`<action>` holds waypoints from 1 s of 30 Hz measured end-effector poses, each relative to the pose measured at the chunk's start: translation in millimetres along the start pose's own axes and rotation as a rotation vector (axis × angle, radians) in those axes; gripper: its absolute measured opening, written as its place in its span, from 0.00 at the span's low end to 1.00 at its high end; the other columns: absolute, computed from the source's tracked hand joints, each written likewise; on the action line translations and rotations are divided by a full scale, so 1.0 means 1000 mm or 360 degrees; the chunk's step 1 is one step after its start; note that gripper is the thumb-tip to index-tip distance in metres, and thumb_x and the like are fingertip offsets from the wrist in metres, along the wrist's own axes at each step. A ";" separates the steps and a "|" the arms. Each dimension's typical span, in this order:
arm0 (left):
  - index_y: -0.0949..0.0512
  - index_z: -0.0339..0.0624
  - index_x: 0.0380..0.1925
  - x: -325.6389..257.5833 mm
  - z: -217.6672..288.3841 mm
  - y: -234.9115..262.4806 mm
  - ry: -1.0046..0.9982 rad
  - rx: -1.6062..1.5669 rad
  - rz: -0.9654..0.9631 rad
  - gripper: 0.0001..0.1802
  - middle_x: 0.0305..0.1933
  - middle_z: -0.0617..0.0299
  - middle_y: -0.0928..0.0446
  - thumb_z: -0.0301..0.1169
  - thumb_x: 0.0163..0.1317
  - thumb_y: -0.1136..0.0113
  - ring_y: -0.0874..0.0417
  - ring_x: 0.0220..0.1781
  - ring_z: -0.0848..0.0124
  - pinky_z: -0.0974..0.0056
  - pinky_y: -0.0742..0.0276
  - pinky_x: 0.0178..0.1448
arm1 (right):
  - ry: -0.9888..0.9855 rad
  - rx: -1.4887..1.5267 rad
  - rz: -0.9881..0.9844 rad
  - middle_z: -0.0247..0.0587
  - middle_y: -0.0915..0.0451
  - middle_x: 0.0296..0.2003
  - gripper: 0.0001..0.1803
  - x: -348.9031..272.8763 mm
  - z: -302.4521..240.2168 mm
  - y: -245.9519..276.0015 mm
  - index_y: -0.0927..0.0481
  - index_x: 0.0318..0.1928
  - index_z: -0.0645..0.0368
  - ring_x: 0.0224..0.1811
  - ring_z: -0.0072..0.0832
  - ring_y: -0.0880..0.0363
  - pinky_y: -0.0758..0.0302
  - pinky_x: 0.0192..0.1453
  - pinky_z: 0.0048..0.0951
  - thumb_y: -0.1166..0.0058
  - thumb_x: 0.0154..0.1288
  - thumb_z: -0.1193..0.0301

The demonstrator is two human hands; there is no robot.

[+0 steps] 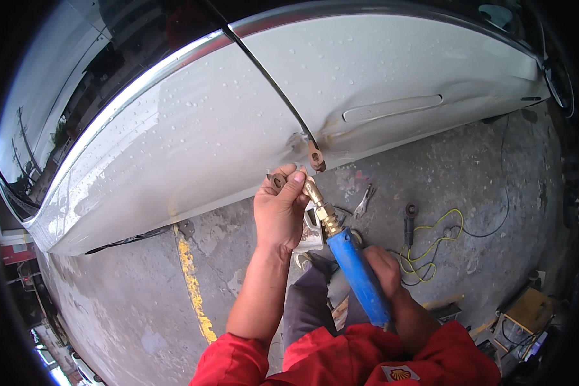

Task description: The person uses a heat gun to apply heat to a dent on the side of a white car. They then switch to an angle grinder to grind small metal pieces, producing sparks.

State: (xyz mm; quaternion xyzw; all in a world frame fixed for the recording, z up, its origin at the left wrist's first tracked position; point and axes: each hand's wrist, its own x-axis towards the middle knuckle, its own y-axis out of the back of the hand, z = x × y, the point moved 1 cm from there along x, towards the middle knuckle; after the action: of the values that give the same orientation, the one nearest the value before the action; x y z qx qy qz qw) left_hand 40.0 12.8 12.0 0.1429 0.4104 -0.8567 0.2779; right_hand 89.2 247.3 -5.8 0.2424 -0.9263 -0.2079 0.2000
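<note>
Head view. Left hand (282,209): thumb and fingertips are pinched together; a small brown ringed metal tab (276,182) is caught among them, its hole facing out. The thumb also sits at the front end of the blue-bodied tool (359,273), beside its brass nose (313,195); whether it presses on the nose cannot be told. Right hand (384,269): lies against the side of the blue body. Wrap of the fingers is hidden, so closure cannot be told.

Position: the tool slants from the lap up toward the white car panel (238,109). Its nose is near, but apart from, a second rusty tab (316,156) standing out at the foot of the door seam. Dents show in the panel around it.

Handling (judged): tool rigid, probably fairly heavy, with weight in the long body and metal fittings. Best hold is a full palm around the blue barrel, lightly steadied near the brass. The barrel looks smooth; may slip if wet or oily. Loose tab: light, stiff, rough with rust, hard to break but easily dropped. Take it by its flat edges, fingertips away from the hole.

Floor, right of the tool: silver pliers (365,201), a black ring-headed tool (410,224), and a yellow cable (439,241) in loose loops.
</note>
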 end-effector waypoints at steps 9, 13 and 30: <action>0.22 0.33 0.40 0.029 -0.002 -0.020 -0.0037 0.0043 0.0007 0.03 0.35 0.56 0.17 0.22 0.69 0.39 0.23 0.27 0.76 0.74 0.29 0.28 | -0.0209 0.0050 -0.0020 0.51 0.22 0.32 0.15 0.026 -0.009 0.000 0.20 0.45 0.65 0.35 0.51 0.22 0.26 0.40 0.46 0.40 0.57 0.76; 0.21 0.34 0.38 0.042 -0.004 -0.021 0.0074 0.0189 0.0123 0.05 0.32 0.57 0.16 0.24 0.67 0.35 0.25 0.25 0.79 0.76 0.32 0.26 | -0.0222 0.0002 0.0047 0.49 0.22 0.30 0.14 0.032 -0.009 -0.001 0.21 0.41 0.64 0.30 0.49 0.21 0.24 0.35 0.43 0.38 0.52 0.75; 0.18 0.43 0.30 0.047 -0.014 -0.033 -0.0039 0.0340 0.0459 0.05 0.18 0.73 0.31 0.28 0.65 0.33 0.41 0.14 0.84 0.75 0.45 0.17 | -0.0332 -0.0007 0.0060 0.47 0.23 0.28 0.12 0.041 -0.014 -0.003 0.22 0.37 0.63 0.28 0.47 0.20 0.24 0.34 0.41 0.37 0.51 0.74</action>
State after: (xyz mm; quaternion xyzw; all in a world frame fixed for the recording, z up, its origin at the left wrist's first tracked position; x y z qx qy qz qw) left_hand -17.2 23.5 2.2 0.2186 0.2890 -0.8483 0.3862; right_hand 63.4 219.1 15.3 0.2015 -0.9460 -0.2304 0.1070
